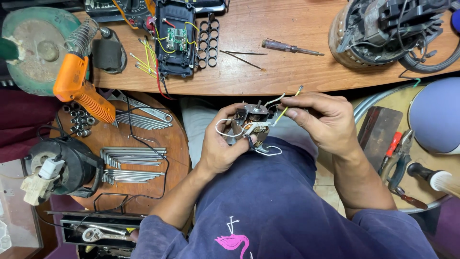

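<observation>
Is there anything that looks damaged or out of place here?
Yes. The small motor in the left hand has loose white wires hanging free. The right hand pinches its yellow wire. On the bench, the black battery case lies open.

Small motor (250, 123): grey metal, copper-orange windings, white leads.
Wire (287, 106): yellow.
Soldering gun (79, 86): bright orange.
Battery case (175, 38): black; green circuit board, yellow and red wires.
Screwdriver (287, 47): dark reddish-brown handle.
Workbench (297, 72): warm brown wood grain.
Hex keys (132, 163): silver.
Pliers (393, 148): red grips.
Shirt (287, 211): navy blue, with pink flamingo motif (233, 240).
</observation>
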